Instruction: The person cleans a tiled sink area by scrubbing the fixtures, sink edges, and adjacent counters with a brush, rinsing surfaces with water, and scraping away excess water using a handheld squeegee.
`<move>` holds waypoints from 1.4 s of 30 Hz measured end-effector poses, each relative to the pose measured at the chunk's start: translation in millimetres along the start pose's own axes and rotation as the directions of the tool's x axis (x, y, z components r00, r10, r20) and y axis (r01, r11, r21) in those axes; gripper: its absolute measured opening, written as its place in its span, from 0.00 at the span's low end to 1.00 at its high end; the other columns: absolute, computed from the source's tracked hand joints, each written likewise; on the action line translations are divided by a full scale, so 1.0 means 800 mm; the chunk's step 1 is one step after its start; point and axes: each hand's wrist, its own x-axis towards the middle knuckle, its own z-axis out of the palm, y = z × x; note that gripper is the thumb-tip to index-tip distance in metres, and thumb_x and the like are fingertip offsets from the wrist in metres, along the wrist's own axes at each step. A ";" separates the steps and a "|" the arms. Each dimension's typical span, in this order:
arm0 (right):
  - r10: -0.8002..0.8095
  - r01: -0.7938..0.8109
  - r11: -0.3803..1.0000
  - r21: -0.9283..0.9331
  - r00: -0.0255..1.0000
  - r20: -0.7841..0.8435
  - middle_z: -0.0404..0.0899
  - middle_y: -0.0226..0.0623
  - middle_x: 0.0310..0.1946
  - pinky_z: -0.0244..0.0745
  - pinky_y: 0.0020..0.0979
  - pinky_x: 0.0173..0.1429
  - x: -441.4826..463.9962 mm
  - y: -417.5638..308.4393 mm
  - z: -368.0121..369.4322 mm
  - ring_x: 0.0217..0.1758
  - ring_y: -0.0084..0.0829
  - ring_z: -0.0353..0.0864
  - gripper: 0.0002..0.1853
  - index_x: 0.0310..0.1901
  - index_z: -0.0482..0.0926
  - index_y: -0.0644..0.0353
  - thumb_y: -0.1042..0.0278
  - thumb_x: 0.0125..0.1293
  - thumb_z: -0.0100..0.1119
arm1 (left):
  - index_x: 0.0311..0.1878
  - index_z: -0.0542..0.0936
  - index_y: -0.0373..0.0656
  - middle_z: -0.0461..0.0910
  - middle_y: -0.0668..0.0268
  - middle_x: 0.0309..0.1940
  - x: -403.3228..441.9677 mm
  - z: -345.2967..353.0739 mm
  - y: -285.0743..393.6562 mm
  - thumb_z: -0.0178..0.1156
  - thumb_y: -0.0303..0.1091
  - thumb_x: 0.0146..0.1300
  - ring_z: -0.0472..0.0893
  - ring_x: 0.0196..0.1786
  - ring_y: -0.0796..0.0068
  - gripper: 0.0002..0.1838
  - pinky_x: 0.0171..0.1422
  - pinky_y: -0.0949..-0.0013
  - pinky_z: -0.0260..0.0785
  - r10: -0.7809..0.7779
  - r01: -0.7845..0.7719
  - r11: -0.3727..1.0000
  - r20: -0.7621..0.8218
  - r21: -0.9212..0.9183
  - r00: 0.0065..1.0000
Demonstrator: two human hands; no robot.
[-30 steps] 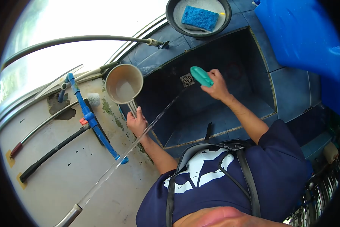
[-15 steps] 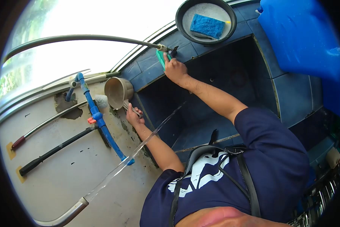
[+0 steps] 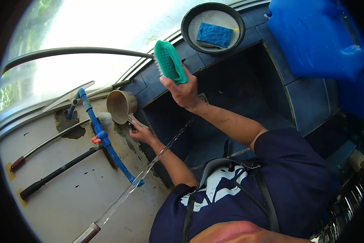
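My right hand [image 3: 182,90] is closed around a green brush [image 3: 169,62], raised above the back left edge of the sink, its bristles facing left. At the sink's left side, my left hand [image 3: 141,133] grips the handle of a beige dipper [image 3: 120,107], which is tipped with its opening facing left. A stream of water [image 3: 149,167] runs from a metal spout [image 3: 88,233] at the lower left toward the dark tiled sink [image 3: 287,85]. The drain shows just behind my right wrist.
A black basin [image 3: 241,30] of suds with a blue sponge [image 3: 215,35] stands behind the sink. A blue container [image 3: 315,40] is at the right. Blue pipes [image 3: 105,139], a hose [image 3: 80,50] and long-handled brushes line the left wall.
My right hand has moved from over the sink to its back left edge, then lifted the brush, turning it upright. The dipper in my left hand has tilted to the left.
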 end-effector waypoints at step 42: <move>0.196 0.114 0.651 -0.751 0.930 0.311 0.76 0.43 0.26 0.85 0.35 0.31 -0.045 0.076 -0.105 0.26 0.40 0.85 0.43 0.73 0.68 0.69 0.56 0.59 0.70 | 0.72 0.69 0.39 0.82 0.58 0.58 -0.221 0.062 -0.007 0.46 0.53 0.81 0.82 0.56 0.71 0.29 0.61 0.67 0.71 -0.095 0.445 0.883 0.869 -0.153 0.486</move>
